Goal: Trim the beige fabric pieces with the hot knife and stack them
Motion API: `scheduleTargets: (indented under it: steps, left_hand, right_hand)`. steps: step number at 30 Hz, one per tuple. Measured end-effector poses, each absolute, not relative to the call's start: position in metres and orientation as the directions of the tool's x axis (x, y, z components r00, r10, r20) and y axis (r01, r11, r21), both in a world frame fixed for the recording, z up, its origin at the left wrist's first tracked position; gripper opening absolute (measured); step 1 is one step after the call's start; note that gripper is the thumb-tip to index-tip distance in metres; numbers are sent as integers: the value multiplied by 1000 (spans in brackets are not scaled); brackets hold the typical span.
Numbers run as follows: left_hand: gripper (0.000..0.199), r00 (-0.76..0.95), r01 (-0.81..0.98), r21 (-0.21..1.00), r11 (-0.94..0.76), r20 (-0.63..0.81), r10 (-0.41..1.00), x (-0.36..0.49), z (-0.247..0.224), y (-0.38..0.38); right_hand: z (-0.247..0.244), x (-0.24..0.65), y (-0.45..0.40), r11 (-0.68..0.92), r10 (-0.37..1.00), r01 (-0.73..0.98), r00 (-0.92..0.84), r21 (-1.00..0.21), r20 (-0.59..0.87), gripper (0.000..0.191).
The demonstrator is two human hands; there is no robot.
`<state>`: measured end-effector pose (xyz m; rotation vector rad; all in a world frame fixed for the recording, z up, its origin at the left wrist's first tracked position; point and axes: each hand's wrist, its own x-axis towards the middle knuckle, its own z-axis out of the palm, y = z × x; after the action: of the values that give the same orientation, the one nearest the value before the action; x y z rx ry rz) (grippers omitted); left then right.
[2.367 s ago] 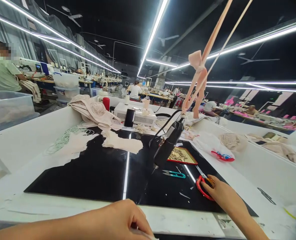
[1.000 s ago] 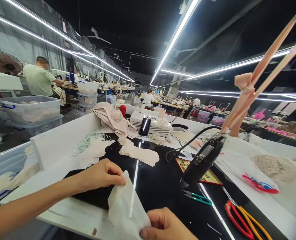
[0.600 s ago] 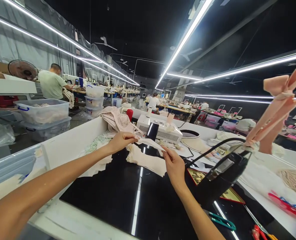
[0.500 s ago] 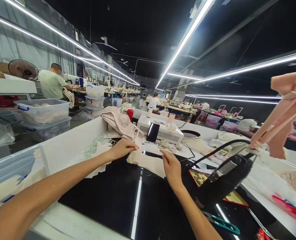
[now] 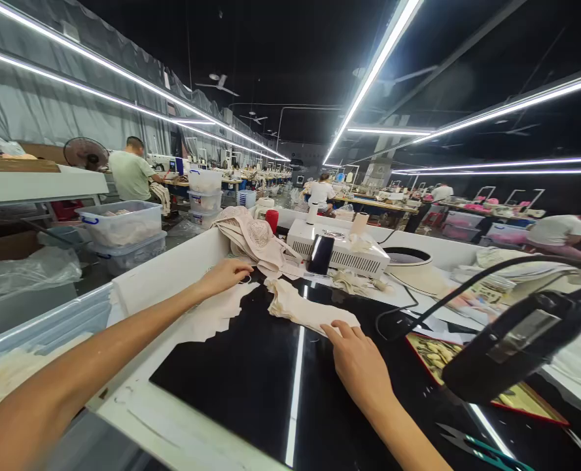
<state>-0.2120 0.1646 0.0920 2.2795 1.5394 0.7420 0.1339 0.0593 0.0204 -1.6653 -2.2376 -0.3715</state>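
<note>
My left hand (image 5: pixel 226 276) is over the white left side of the work surface, its fingers pressed together. A thin pale strand shows at its fingertips, too small to make out. Cream fabric pieces (image 5: pixel 207 319) lie below that wrist. My right hand (image 5: pixel 362 361) has its fingers apart, the fingertips resting on the near right edge of a stack of cream fabric strips (image 5: pixel 310 309). That stack lies on the glossy black panel (image 5: pixel 236 386). Pink lace bra pieces (image 5: pixel 251 237) are heaped just beyond my left hand.
Behind the panel are a white vented box (image 5: pixel 339 252), a phone (image 5: pixel 320 255) and a red thread cone (image 5: pixel 271 220). At right are a black device (image 5: pixel 516 347) with a cable, a tray of small parts (image 5: pixel 432 356) and teal-handled snips (image 5: pixel 487 451). People sit farther off.
My left hand has moved off the cream stack to the left, covering the green cords. My right hand has come down onto the stack's near edge. The view has turned left.
</note>
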Motion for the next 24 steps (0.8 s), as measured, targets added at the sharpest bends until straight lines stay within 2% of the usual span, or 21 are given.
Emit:
scheduleTargets:
  steps: [3,6,12,16,24]
  left_hand:
    - [32,150,874,433,-219,189,970,-248,102,156]
    - [36,66,924,372,-95,90,994,-270,97,145]
    - [32,-19,956,293,30,-38,999,-270,73,133]
    - [29,-32,964,264,43,-45,998,-263,66,130]
    - [30,-70,959,279,54,47,996,-265,66,128]
  right_hand:
    - [12,130,38,378,816,922,-376,86,439,50]
    - [2,128,19,506,716,852,-502,136,485,44]
    - [-1,119,-10,612,649,790,-533,44,543,42]
    - [2,119,-24,650,639,760,-553,8,535,42]
    - [4,120,-41,653,711,747,-547,-127,441,42]
